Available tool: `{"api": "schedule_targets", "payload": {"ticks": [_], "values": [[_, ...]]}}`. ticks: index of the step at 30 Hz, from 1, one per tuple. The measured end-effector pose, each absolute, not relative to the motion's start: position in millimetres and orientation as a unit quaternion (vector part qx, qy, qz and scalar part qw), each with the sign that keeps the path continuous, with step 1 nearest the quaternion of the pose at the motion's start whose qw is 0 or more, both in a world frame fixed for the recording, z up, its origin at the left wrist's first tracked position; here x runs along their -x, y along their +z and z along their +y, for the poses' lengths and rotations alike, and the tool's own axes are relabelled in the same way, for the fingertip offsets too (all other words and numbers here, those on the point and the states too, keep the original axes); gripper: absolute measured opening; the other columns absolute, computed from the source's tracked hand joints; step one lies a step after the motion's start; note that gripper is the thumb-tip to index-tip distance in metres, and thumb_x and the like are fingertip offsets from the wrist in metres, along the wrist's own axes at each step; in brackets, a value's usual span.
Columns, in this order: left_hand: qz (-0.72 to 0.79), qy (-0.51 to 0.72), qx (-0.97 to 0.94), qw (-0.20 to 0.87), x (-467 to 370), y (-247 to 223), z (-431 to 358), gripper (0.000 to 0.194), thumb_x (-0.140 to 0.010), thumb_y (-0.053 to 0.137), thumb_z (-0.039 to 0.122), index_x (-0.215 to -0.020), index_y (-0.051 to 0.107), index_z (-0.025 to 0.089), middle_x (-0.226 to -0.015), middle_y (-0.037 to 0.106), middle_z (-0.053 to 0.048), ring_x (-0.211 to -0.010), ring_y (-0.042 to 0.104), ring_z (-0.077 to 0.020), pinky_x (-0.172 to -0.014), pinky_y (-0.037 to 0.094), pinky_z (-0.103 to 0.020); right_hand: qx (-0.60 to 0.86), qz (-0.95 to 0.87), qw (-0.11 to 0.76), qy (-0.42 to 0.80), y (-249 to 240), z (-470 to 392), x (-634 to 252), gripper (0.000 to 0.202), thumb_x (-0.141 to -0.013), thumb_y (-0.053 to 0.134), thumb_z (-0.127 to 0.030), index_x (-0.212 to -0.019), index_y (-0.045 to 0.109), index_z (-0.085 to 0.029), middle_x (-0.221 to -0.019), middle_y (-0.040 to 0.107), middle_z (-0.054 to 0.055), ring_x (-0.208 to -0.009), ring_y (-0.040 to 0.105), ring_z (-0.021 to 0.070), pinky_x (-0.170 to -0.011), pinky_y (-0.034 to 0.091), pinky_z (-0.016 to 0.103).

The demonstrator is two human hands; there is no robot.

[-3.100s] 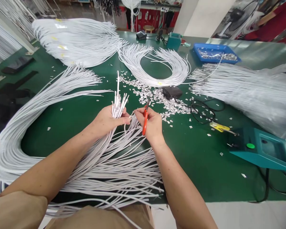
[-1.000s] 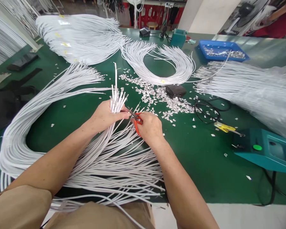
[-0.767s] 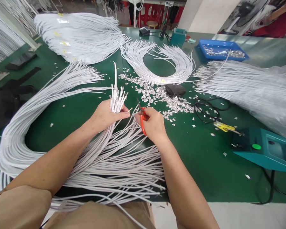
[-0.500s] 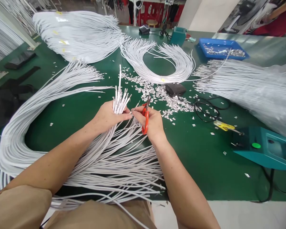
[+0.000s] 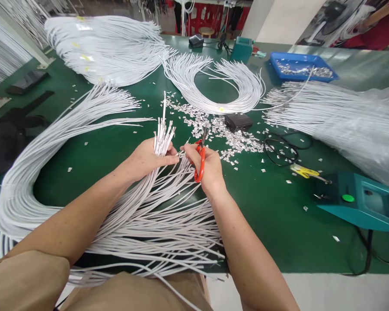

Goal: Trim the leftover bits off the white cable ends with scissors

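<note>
My left hand (image 5: 149, 156) is wrapped around a bunch of white cables (image 5: 162, 140), their ends standing up above the fist. My right hand (image 5: 210, 166) is closed around red-handled cutters (image 5: 199, 164), its thumb and fingertip together just beside the left thumb; from here I can't tell whether they pinch a cable end. I judge the cables light, springy and apt to slide over each other, so I'd grip them just below the ends. Their lengths sweep left across the green bench (image 5: 262, 224); pale scraps (image 5: 197, 119) lie beyond.
</note>
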State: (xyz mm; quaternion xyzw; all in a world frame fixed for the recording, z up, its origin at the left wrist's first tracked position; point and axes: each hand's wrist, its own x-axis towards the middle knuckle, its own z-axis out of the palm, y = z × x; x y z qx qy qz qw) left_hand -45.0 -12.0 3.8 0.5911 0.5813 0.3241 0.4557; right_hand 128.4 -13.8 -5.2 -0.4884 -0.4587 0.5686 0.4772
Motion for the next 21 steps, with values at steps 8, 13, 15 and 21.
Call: {"api": "schedule_targets", "payload": {"ticks": [8, 13, 15, 21], "values": [[0.585, 0.325, -0.576, 0.470, 46.5, -0.3, -10.9, 0.033, -0.065, 0.080, 0.044, -0.080, 0.065, 0.018, -0.084, 0.069, -0.003, -0.080, 0.063, -0.0206, -0.078, 0.048, -0.034, 0.513, -0.484, 0.459, 0.540, -16.7, -10.7, -127.0, 0.014, -0.071, 0.066, -0.030, -0.076, 0.072, -0.018, -0.073, 0.067, 0.000, -0.068, 0.058, 0.0135, -0.069, 0.046, 0.027], [0.551, 0.309, -0.549, 0.547, 49.9, 2.6, -11.2, 0.040, -0.070, 0.077, 0.045, -0.099, 0.071, 0.019, -0.103, 0.072, -0.008, -0.095, 0.065, -0.0240, -0.085, 0.049, -0.036, 0.595, -0.511, 0.506, 0.358, -19.3, -2.7, -144.9, 0.017, -0.076, 0.063, -0.034, -0.073, 0.068, -0.018, -0.074, 0.064, 0.002, -0.071, 0.057, 0.0154, -0.071, 0.046, 0.029], [0.569, 0.304, -0.549, 0.531, 49.6, 3.9, -12.4, 0.040, -0.071, 0.076, 0.047, -0.098, 0.072, 0.019, -0.100, 0.072, -0.009, -0.093, 0.065, -0.0250, -0.083, 0.050, -0.037, 0.599, -0.523, 0.533, 0.288, -16.3, -2.1, -150.1, 0.017, -0.079, 0.060, -0.031, -0.083, 0.070, -0.019, -0.084, 0.067, 0.004, -0.079, 0.059, 0.0165, -0.078, 0.047, 0.031], [0.589, 0.302, -0.568, 0.489, 42.3, 6.9, -17.1, 0.035, -0.066, 0.079, 0.046, -0.084, 0.068, 0.018, -0.081, 0.071, -0.004, -0.078, 0.065, -0.0224, -0.076, 0.050, -0.035, 0.468, -0.499, 0.560, 0.468, -7.7, -6.4, -144.7, 0.020, -0.077, 0.068, -0.040, -0.082, 0.073, -0.021, -0.090, 0.072, 0.003, -0.088, 0.065, 0.0179, -0.087, 0.049, 0.034]]}}
